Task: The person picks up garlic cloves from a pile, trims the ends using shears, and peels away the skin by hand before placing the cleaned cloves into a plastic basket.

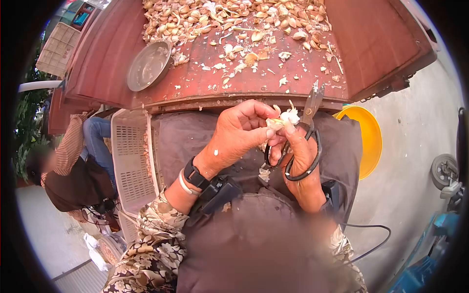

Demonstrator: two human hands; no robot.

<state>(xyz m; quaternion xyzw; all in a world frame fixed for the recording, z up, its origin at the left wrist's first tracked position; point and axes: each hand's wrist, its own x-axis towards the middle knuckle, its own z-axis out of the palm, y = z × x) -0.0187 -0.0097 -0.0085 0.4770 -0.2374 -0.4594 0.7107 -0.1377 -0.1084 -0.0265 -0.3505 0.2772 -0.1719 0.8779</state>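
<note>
My left hand (233,131) is closed, its thumb and fingertips pinching a piece of garlic (289,116) with pale, ragged skin. Opposite it, the thumb and fingers of my right hand (304,158) press on the same garlic. A pair of scissors (309,110) with black loop handles hangs on my right hand, the fingers through the loops. Its blades point up and away from me, slightly parted and clear of the garlic. Both hands are above the dark apron (190,139) on my lap, just short of the red tray's edge.
Ahead lies a red tray bed (205,80) with a heap of garlic cloves (185,22) and scattered skins. A metal bowl (149,66) rests at its left. Beside me are a plastic crate (132,141) and a yellow basin (370,141). Another person (78,171) sits at the left.
</note>
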